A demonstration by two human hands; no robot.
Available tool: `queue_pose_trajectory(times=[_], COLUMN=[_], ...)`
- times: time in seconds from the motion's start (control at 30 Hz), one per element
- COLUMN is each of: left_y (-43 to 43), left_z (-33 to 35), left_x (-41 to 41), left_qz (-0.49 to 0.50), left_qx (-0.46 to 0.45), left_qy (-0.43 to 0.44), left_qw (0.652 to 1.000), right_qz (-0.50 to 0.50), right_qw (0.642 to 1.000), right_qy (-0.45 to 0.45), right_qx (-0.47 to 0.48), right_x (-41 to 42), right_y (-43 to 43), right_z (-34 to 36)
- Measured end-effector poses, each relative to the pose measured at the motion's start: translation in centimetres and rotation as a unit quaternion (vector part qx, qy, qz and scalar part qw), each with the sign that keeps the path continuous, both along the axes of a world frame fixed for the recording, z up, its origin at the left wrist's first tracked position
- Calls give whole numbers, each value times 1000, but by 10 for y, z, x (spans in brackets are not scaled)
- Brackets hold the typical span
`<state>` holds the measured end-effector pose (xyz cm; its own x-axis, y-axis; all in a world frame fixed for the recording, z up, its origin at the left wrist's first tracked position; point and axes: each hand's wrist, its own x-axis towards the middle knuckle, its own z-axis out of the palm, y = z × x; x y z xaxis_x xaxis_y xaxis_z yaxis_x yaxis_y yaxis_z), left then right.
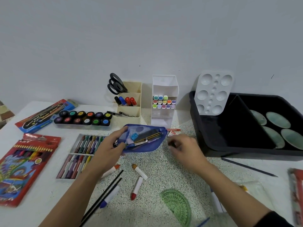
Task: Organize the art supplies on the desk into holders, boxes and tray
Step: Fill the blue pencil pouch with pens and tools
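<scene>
Blue mesh pouch (144, 141) sits pinched in our left hand (109, 145). Our right hand (182, 149) is blurred, so we cannot tell its grip. Markers (164, 102) are housed, but crayons (140, 172) and protractor (178, 205) lie loose, so we judge much unsorted.

The translucent blue mesh zip pouch (144, 147) was dark-blue edged; at three o'clock the rectangular plastic tray (246, 152) was black; the tabletop (157, 176) was white with dark speckles.

paint pots (87, 121) 12 | oval dishes (277, 119) 4 | holders (129, 110) 2
</scene>
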<state>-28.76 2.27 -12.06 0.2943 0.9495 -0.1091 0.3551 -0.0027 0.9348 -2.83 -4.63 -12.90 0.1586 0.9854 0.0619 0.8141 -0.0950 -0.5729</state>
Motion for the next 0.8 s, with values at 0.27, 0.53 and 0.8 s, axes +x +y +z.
queue_pose_trajectory(times=[0.27, 0.53, 0.8], left_y=[0, 2, 17], left_z=[0, 2, 12], left_x=[9, 10, -1], left_qz=[-13, -15, -46], left_qx=[6, -16, -43], left_qy=[-5, -32, -36], left_qw=[1000, 999, 997], right_qz=[45, 123, 164], right_qw=[949, 989, 969], right_qy=[307, 37, -161], right_qx=[57, 79, 86], right_x=[-28, -41, -30], right_y=[30, 34, 25], right_z=[49, 28, 17])
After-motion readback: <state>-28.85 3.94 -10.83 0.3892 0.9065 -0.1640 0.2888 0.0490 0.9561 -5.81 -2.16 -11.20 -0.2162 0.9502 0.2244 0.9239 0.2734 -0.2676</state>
